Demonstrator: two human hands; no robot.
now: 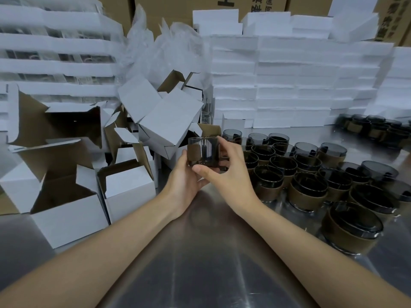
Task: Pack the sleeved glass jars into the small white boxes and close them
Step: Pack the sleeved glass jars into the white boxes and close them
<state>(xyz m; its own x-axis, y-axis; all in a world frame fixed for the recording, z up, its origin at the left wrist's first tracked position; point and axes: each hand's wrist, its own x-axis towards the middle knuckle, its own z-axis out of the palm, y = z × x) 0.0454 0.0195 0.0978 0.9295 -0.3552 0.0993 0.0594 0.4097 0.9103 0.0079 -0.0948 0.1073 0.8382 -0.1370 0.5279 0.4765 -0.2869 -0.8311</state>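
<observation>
One sleeved jar (203, 153), smoked glass with a brown band, held upright in the air above the steel surface (200, 252), mid-frame. Left hand (184, 176) cups its left side with fingers curled round it; right hand (229, 174) pinches it, thumb at the base, forefinger over the far rim. Open white boxes (126, 187) crowd the left, other sleeved jars (311, 174) stand in rows on the right, white slabs (289, 85) stacked behind.
</observation>
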